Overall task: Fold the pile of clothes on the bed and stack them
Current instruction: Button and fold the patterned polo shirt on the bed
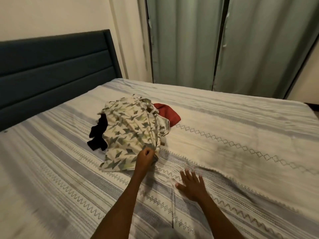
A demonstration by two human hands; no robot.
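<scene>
On the striped bed cover (224, 118), the right hand (192, 184) lies flat with fingers spread, holding nothing, while at its ten o'clock the left hand (145, 158) clutches the bunched patterned shirt (127, 126), with a black garment (98, 135) beside it and a red garment (168, 112) beyond at one o'clock.

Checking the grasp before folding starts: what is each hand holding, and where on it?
Left hand grips the patterned shirt by its bunched near edge. Right hand lies flat, holding nothing.
</scene>
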